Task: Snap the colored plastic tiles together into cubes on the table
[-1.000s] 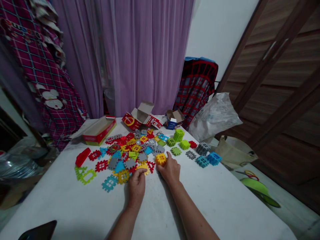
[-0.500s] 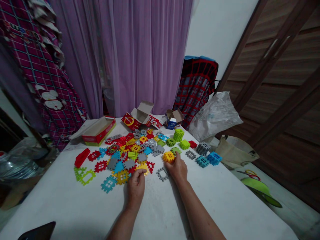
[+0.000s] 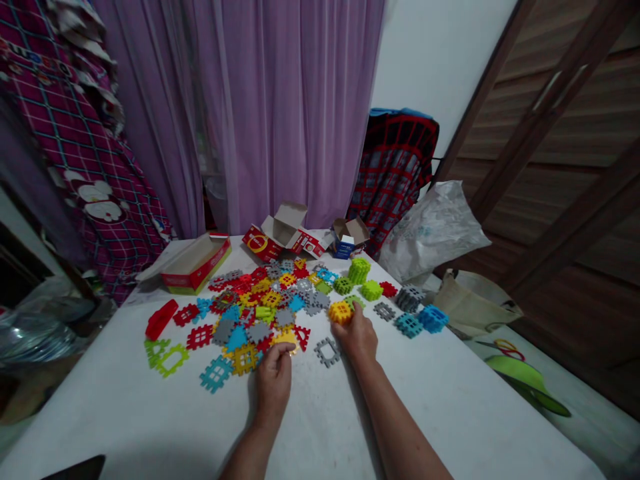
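My right hand [image 3: 359, 337] is closed around the side of a yellow stack of interlocking toy tiles [image 3: 340, 312], which sits on the white table. Just behind its fingertips lies a light green tile [image 3: 354, 301]. A grey square frame tile [image 3: 327, 352] rests flat to the left of the wrist. My left hand [image 3: 275, 373] is on the table with its fingers curled and pressed together, at the front of the tile pile. Beside those fingers lie a yellow tile [image 3: 286, 340] and a red triangular tile [image 3: 302, 336]. Whether the left fingers hold anything is hidden.
Loose tiles in several colours fill the middle of the table [image 3: 165, 420]. Lime [image 3: 359, 270], grey [image 3: 409, 297] and blue [image 3: 433, 319] tile stacks stand right. Opened cartons [image 3: 197, 267] line the back. A dark phone-like object [image 3: 75, 469] lies front left.
Both hands keep nearly the same place and grip. The view has shifted slightly, and no tile has clearly moved on the table.
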